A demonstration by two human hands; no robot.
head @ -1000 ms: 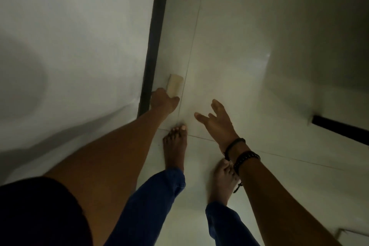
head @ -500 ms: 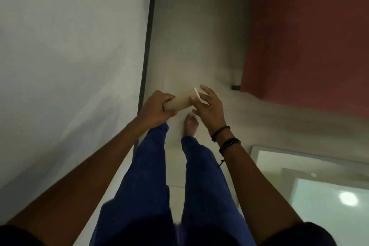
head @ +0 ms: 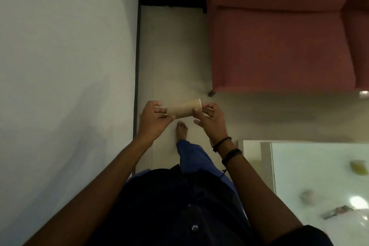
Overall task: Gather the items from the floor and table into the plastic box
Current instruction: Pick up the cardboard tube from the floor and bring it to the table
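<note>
1. Wall (head: 60,66): pale, far left of the cup, edged by a dark skirting strip (head: 136,86).
2. Sofa (head: 279,42): red, beyond and right of the cup; one dark leg (head: 211,93) on the floor just past the cup.
3. Table (head: 299,166): glossy white, right of and nearer than the cup. On it: a yellow-green item (head: 360,167), a blurred grey item (head: 307,195) and a dark elongated item (head: 337,211); none can be told further.
4. Floor (head: 171,56): light tile, under the cup; one bare foot (head: 182,130) stands directly below it.
5. Cup (head: 184,109): brown paper, lying sideways in mid-air, rim to the right; contents cannot be told.
6. Left hand (head: 154,121): fingers closed on the cup's base end.
7. Right hand (head: 211,121): fingers curled round the rim end; bands on the wrist (head: 227,147).
</note>
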